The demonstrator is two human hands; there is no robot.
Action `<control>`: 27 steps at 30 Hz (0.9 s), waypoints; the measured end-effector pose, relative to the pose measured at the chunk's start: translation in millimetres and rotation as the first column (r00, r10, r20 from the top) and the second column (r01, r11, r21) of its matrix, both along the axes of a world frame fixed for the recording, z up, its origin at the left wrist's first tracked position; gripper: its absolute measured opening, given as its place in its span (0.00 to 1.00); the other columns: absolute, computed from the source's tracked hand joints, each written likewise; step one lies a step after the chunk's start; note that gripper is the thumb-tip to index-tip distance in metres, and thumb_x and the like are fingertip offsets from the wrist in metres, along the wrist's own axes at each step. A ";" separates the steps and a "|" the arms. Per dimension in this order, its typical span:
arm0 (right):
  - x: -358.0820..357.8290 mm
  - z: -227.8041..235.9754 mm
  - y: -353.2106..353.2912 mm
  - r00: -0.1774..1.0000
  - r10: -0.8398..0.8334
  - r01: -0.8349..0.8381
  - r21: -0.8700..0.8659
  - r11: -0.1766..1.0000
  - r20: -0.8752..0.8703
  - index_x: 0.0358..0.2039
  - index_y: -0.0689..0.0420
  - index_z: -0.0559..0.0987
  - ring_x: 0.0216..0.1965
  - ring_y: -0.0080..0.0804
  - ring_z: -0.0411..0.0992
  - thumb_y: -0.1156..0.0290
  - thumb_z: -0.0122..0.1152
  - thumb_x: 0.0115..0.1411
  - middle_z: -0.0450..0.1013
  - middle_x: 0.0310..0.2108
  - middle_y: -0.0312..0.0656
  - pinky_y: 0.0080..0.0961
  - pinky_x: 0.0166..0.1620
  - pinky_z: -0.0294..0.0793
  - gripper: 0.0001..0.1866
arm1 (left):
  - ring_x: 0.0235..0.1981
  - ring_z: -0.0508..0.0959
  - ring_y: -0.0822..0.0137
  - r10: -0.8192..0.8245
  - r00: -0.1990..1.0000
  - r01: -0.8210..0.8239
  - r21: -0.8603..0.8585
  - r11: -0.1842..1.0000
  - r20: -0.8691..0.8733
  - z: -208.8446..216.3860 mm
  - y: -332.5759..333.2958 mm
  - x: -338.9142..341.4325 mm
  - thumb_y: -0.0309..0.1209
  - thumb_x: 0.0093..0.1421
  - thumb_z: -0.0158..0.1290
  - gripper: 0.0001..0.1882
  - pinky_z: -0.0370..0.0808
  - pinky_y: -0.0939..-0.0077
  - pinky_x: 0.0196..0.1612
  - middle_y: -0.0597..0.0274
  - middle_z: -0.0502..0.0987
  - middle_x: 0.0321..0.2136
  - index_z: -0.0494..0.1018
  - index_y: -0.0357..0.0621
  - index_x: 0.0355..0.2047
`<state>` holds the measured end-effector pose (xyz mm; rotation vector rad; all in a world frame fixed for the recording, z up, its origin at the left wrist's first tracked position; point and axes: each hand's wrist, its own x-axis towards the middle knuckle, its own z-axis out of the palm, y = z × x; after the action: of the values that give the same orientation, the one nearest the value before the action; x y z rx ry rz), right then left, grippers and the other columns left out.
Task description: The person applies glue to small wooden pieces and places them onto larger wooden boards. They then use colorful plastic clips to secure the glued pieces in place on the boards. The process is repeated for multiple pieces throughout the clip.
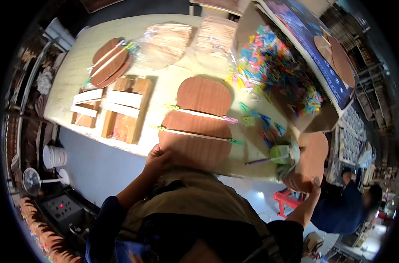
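A brown guitar-shaped wooden panel [199,144] lies in front of me. Two pale wooden strips cross it, with small green and pink plastic clothespins at their ends. My left hand [157,160] is closed on the panel's lower left edge, with part of the fingers hidden. Off to the right, my right hand [312,189] grips the near end of another brown wooden panel [311,154], thumb on top. That second panel overhangs the table's right corner. Beside it is a tub of green stuff [280,153] with a dark-handled tool [258,161] across it.
Many coloured clothespins fill an open cardboard box [315,125]; several lie loose beside it. Wooden blocks with pale strips [126,110] and clipped panels [111,62] stand left. Bundled thin strips [168,43] lie at the back. A red stool [288,201] and another person [346,206] are at right.
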<state>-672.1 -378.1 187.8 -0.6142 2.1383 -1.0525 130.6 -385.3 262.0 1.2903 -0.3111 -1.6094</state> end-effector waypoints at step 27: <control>419.0 87.4 -18.9 0.718 0.416 -0.148 -0.461 0.875 0.558 0.37 0.56 0.66 0.19 0.26 0.64 0.76 0.49 0.62 0.65 0.22 0.36 0.27 0.24 0.69 0.04 | 0.48 0.68 0.43 0.229 -0.209 -0.747 -0.306 0.590 0.951 -37.6 -247.7 354.6 0.50 0.52 0.60 0.37 0.68 0.54 0.50 0.42 0.67 0.46 0.65 0.39 0.54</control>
<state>-253.1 -397.0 275.2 -0.6221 1.1891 -1.2848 485.1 -633.0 224.5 2.3245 -0.1577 0.3458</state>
